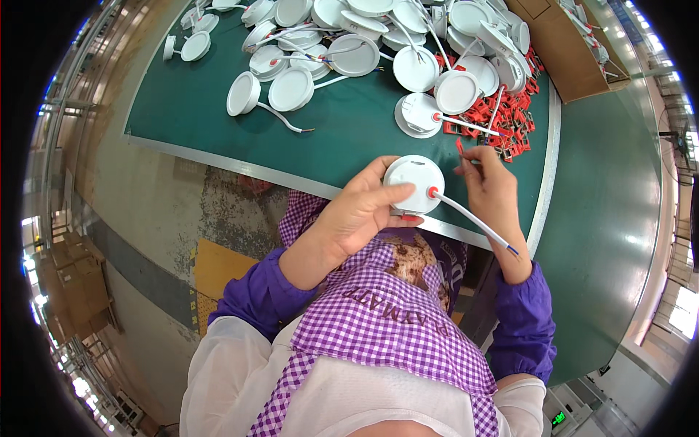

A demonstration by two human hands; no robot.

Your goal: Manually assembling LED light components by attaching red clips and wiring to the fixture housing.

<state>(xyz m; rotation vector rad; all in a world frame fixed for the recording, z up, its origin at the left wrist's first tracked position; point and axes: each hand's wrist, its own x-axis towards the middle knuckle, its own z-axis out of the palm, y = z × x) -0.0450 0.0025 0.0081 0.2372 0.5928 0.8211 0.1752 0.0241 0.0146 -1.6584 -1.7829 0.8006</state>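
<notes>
My left hand (358,207) is closed around a round white downlight (419,175), its thumb lying across the back. A white cable (473,222) runs from a red grommet on the light and ends in bare coloured wires over my right wrist. At the light's lower edge a red clip (410,217) shows beside my left fingertips. My right hand (489,178) pinches a small red clip (460,148) between thumb and fingers, just right of the light and apart from it. Beyond that hand lies a pile of red clips with metal parts (510,120).
Many white downlights with cables (291,89) are heaped on the far side of the green table (189,109). A cardboard box (568,51) stands at the back right, beside another green surface (593,218). The table's pale metal edge (291,177) passes under my hands.
</notes>
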